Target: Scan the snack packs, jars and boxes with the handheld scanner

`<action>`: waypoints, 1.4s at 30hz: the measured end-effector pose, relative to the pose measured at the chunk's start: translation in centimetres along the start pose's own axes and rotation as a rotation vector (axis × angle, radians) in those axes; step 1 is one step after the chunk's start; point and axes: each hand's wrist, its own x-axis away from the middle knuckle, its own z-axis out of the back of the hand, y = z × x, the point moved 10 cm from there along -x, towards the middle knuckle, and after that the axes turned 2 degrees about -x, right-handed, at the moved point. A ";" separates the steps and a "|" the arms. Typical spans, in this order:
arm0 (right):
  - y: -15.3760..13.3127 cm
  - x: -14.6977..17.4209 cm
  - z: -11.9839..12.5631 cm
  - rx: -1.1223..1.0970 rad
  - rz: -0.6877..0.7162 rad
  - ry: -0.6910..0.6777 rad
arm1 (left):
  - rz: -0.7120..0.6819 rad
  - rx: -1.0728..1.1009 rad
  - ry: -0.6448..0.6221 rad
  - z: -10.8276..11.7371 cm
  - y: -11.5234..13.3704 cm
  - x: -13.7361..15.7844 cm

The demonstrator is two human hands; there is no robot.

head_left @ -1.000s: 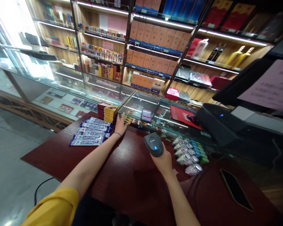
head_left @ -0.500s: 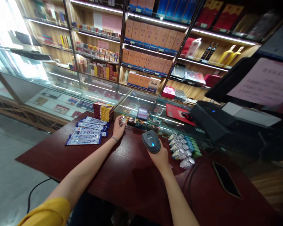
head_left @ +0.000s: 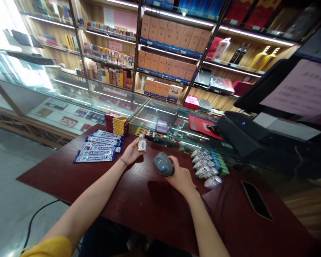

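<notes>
My left hand (head_left: pixel 131 152) holds a small clear bottle (head_left: pixel 142 144) with a silver cap upright, its barcode label facing me. In my right hand (head_left: pixel 182 177) is a dark grey barcode scanner (head_left: pixel 162 164), a blue light glowing on top and its head turned towards the bottle, a short gap between them. Right of the scanner, several similar silver-capped bottles (head_left: pixel 206 168) lie in rows beside green and blue packs (head_left: pixel 221 164). Blue-and-white long packets (head_left: pixel 96 154) are fanned out to the left of my left hand, with a stack of red and yellow packs (head_left: pixel 116 124) behind them.
A glass display counter (head_left: pixel 147 113) borders the dark red wooden table (head_left: pixel 133 210) at the back. At the right stand a black machine (head_left: pixel 246 139) and a screen with a pink paper (head_left: pixel 286 91). A phone (head_left: pixel 256 200) lies near the right edge; a cable (head_left: pixel 207 205) trails nearby.
My left hand has come slightly nearer and turned, so the bottle's barcode label now shows. My right hand has swung the scanner left, towards the bottle.
</notes>
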 end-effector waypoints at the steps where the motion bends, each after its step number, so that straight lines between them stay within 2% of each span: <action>1: -0.4 0.0 -0.5 0.020 0.025 -0.045 | 0.011 0.019 0.002 0.1 -0.1 -0.1; 3: -1.2 0.2 -1.1 0.034 0.071 -0.107 | 0.032 0.056 0.003 0.0 -0.4 -0.3; 10: -2.2 0.3 -1.3 0.094 0.132 -0.158 | 0.047 0.114 -0.008 -0.3 -1.0 -0.5; 17: -1.7 0.3 -1.0 0.060 0.123 -0.109 | 0.076 0.216 -0.029 -0.7 -0.8 -0.3; 22: -0.7 0.0 -0.4 0.044 0.055 -0.057 | 0.065 0.241 -0.050 -1.0 -0.6 -0.2; 29: 2.0 -0.2 2.8 -0.156 -0.070 0.068 | -0.062 0.107 -0.050 -1.6 0.1 0.5; 35: 5.5 0.1 5.9 -0.282 -0.151 0.270 | -0.138 -0.073 0.018 -3.0 0.3 0.8; 38: 7.1 0.5 8.0 -0.314 -0.165 0.396 | -0.212 -0.198 0.025 -4.7 0.6 0.7; 42: 8.7 1.5 10.9 -0.373 -0.167 0.540 | -0.299 -0.322 -0.059 -8.4 0.2 0.6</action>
